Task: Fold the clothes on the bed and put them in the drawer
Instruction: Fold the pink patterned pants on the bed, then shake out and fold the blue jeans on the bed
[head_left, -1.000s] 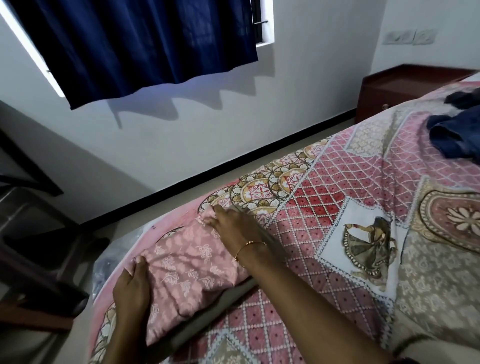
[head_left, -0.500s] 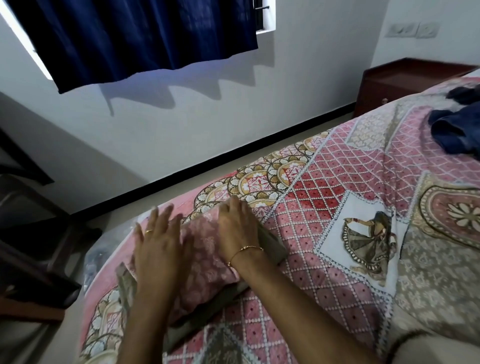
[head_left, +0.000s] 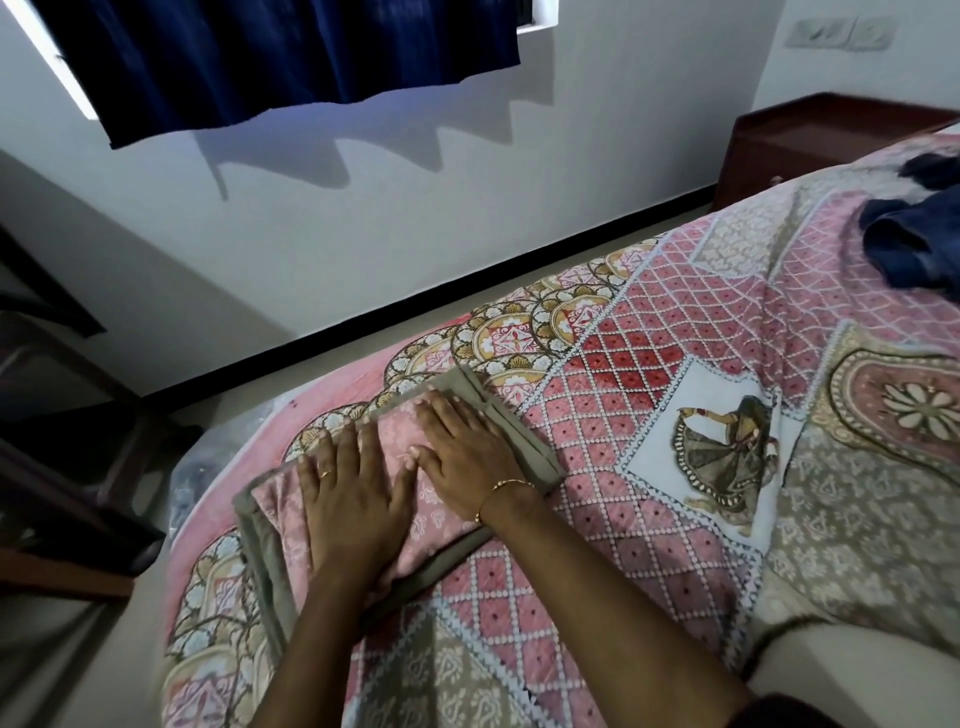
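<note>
the two hands hide the middle of the folded pink garment. the dark blue clothes at the upper right run off the frame's edge. the wooden drawer unit is partly hidden behind the bed. the dark furniture at the left is cut off and too dim to tell.

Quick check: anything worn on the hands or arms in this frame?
Left hand: thin ring on one finger. Right hand: slim gold bangle at the wrist. Both forearms bare, no gloves; a dark sleeve edge shows by the right upper arm.
</note>
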